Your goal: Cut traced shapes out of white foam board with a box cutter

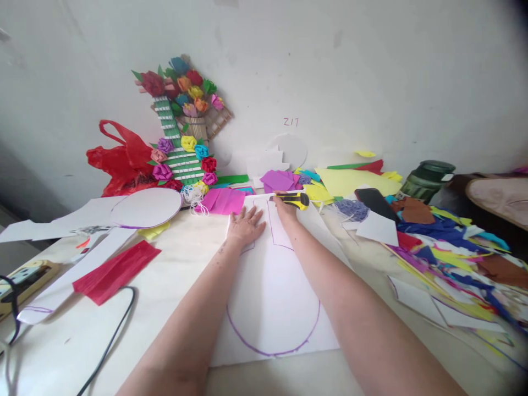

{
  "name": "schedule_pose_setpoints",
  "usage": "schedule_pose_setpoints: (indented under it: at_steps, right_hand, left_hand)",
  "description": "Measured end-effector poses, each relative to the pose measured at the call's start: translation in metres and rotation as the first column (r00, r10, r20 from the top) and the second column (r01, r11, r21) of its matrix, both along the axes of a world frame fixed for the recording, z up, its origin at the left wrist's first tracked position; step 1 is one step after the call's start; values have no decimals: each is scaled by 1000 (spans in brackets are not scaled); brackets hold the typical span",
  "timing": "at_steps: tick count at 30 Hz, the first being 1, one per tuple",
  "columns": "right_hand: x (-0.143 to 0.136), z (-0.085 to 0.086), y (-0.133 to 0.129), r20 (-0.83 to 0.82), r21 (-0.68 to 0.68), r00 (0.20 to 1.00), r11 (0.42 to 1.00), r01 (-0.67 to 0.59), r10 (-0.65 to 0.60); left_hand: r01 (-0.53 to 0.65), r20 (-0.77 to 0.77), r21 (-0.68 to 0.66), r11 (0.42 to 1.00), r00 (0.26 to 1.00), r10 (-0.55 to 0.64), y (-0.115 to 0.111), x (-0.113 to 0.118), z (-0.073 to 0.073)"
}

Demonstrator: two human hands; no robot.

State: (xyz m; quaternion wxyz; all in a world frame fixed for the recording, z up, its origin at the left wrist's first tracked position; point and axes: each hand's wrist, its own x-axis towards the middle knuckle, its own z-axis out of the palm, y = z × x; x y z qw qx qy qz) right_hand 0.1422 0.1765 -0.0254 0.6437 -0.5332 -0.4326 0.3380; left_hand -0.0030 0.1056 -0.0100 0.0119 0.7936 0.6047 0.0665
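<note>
A large white sheet (276,308) lies on the table with a purple outline drawn on it, round at the near end and narrow at the far end. My left hand (246,225) rests flat on its far left part with the fingers spread. Near the sheet's far edge, my right hand (284,208) is closed around a yellow and black utility knife (300,200). The knife's tip end points left, close to the purple line. Whether the blade touches the sheet is too small to tell.
Scraps of coloured paper (449,247) pile up at the right, beside a phone (375,203) and a dark green jar (429,179). Paper flowers (190,143) and a red bag (124,159) stand at the back left. A red paper strip (117,269) and black cable (109,346) lie left.
</note>
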Motion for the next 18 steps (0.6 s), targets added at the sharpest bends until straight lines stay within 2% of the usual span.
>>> schedule_pose_setpoints:
  at_steps: [5, 10, 16, 18]
  right_hand:
    - [-1, 0, 0, -27, -104, 999, 994, 34, -37]
    - [-1, 0, 0, -28, -30, 999, 999, -16, 16]
    - [-1, 5, -5, 8, -180, 1000, 983, 31, -30]
    - [-1, 6, -5, 19, -188, 999, 982, 34, -31]
  left_hand:
    - [-1, -2, -6, 1000, 1000, 1, 0, 0, 0]
    - [-1, -5, -6, 1000, 1000, 1, 1, 0, 0]
    - [0, 7, 10, 1000, 1000, 0, 3, 0, -2]
    - [1, 8, 12, 1000, 1000, -1, 4, 0, -3]
